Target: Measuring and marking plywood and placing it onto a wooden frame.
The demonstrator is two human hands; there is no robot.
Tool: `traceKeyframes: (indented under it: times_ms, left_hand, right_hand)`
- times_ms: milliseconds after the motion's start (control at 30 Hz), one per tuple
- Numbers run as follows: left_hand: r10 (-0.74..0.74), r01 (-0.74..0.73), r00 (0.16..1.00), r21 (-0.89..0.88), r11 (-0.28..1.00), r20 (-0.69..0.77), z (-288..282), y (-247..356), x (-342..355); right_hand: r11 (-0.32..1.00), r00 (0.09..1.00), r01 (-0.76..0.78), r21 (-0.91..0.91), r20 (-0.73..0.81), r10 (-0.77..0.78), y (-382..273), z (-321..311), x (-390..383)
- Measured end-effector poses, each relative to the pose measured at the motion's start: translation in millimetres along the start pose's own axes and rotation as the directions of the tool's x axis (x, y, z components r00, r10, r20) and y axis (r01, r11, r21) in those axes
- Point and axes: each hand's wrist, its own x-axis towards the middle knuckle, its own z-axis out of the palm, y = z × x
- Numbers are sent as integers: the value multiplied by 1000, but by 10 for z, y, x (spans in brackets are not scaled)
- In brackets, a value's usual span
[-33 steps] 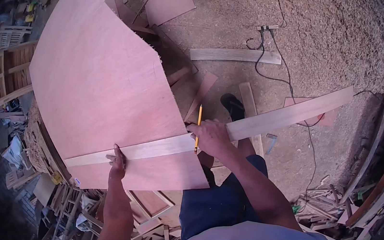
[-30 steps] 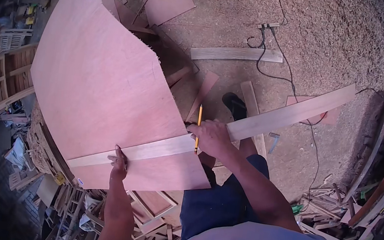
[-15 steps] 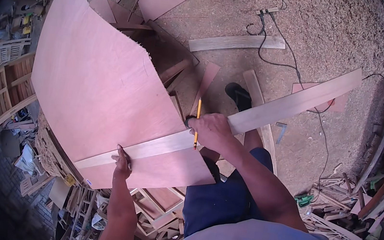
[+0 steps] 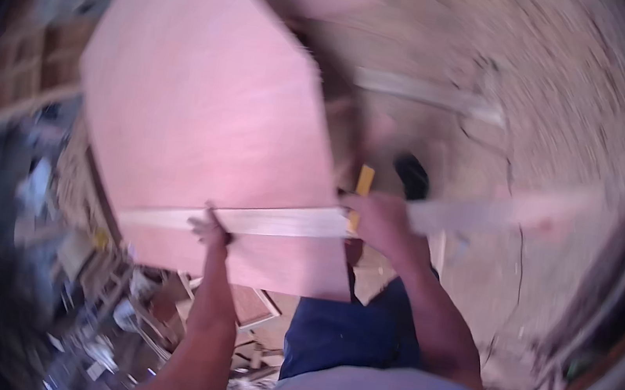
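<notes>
A large pinkish plywood sheet (image 4: pixel 206 102) fills the left and middle of the view. Across its near part lies a long pale wooden strip (image 4: pixel 285 221), which sticks out well past the sheet's right edge. My left hand (image 4: pixel 212 227) rests on the strip's near edge, its fingers spread. At the sheet's right edge my right hand (image 4: pixel 380 224) closes over the strip and also holds a yellow pencil (image 4: pixel 365 180), which points away from me. Motion blurs the pencil and the strip's far right end, and the right fingers are partly hidden.
Another pale board (image 4: pixel 428 93) lies on the floor beyond, near a dark cable (image 4: pixel 509 173). Wood shavings (image 4: pixel 617 101) spread at the far right. Wooden scraps and framed pieces (image 4: pixel 258 310) clutter the ground at the near left.
The whole view has turned and blurred. The sheet and strip appear swung, with the strip now running more level. My left hand's fingers are more spread; my right hand keeps the pencil and strip.
</notes>
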Motion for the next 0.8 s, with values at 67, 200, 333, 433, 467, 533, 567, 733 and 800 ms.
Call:
traceKeyframes:
  times_ms: [67, 200, 333, 433, 467, 533, 567, 733, 800]
  left_hand:
    - [45, -41, 998, 109, 993, -38, 220, 146, -170]
    - [56, -50, 997, 125, 991, -45, 215, 322, -487]
    - [49, -44, 995, 63, 997, -81, 63, 260, -504]
    - [45, -42, 995, 41, 998, -93, 89, 245, -502]
    - [57, -53, 994, 44, 998, -92, 112, 258, -508]
    - [35, -32, 996, 37, 999, -88, 84, 273, -515]
    - [40, -36, 996, 60, 998, -82, 65, 284, -511]
    - [37, -35, 998, 36, 999, -54, -41, 367, -519]
    - [34, -34, 999, 19, 999, -42, -112, 434, -545]
  right_hand:
    - [999, 999, -48, 3, 22, 48, 74, -114, 8]
    - [993, 998, -11, -114, 57, 18, 65, -103, -12]
    - [998, 995, -47, -34, 91, 50, 12, -80, -9]
    - [992, 995, 17, -127, 101, -4, -76, -144, 23]
    - [995, 992, -41, -93, 119, 52, -59, -148, 26]
    - [989, 976, -150, 7, 159, 147, -119, -177, 27]
    - [990, 977, -139, 12, 165, 136, -100, -168, 38]
    - [956, 965, -196, 219, 215, 149, 57, -63, 77]
    - [953, 966, -182, 243, 226, 127, 120, -47, 86]
